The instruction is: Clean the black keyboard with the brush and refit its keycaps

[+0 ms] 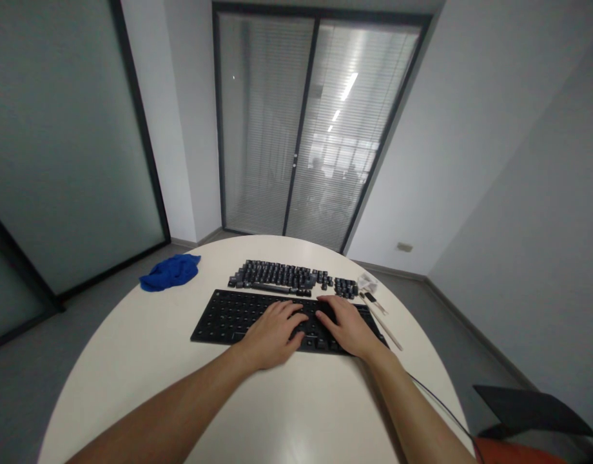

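A black keyboard [218, 316] lies on the round table, most of its keys stripped to bare switch mounts. A few keycaps show along its lower edge, between and below my hands. My left hand [276, 330] rests over the keyboard's middle, palm down, with thumb and fingers apart. Just to the right, my right hand [349, 327] lies over the right part of the keyboard, its thumb and index finger spread; its other fingers are partly hidden. No object shows in either hand. Rows of loose black keycaps [277, 274] stand beyond the keyboard.
A crumpled blue cloth [171, 272] lies at the left table edge. At the right are a clear plastic bag [367, 281], a small keycap-puller-like tool [375, 301] and a thin pale stick [389, 333]. A black cable [436, 398] runs off the right edge near a chair [533, 412].
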`<state>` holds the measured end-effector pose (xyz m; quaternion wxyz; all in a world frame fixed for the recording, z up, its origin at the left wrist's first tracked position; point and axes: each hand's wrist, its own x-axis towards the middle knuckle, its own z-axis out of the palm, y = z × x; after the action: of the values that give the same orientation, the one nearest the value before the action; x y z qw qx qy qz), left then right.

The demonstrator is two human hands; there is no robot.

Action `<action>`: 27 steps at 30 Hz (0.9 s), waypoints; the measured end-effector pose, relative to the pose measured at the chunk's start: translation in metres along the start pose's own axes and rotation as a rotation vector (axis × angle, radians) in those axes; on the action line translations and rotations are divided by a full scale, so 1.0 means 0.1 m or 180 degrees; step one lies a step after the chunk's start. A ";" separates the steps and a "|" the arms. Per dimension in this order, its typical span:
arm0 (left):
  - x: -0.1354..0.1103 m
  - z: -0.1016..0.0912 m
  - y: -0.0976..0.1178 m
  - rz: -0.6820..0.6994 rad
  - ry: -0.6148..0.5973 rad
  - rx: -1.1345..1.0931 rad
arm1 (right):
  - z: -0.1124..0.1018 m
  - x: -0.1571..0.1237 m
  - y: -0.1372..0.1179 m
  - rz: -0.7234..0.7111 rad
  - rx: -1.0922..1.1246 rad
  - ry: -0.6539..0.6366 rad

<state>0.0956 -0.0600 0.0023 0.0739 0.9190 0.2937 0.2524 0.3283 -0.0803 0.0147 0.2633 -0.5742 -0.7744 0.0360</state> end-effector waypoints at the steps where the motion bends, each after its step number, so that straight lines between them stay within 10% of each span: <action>1: 0.00 0.00 0.00 0.0003 0.0009 -0.0004 | 0.01 0.00 0.01 -0.0054 0.0012 0.0011; 27: -0.01 0.00 -0.05 -0.0020 0.0100 -0.0094 | 0.22 0.58 0.07 0.1041 -0.0232 -0.0081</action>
<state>0.0923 -0.0566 -0.0001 0.0836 0.9128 0.2939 0.2709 0.3132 -0.0199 0.0144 0.2230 -0.7012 -0.6747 0.0575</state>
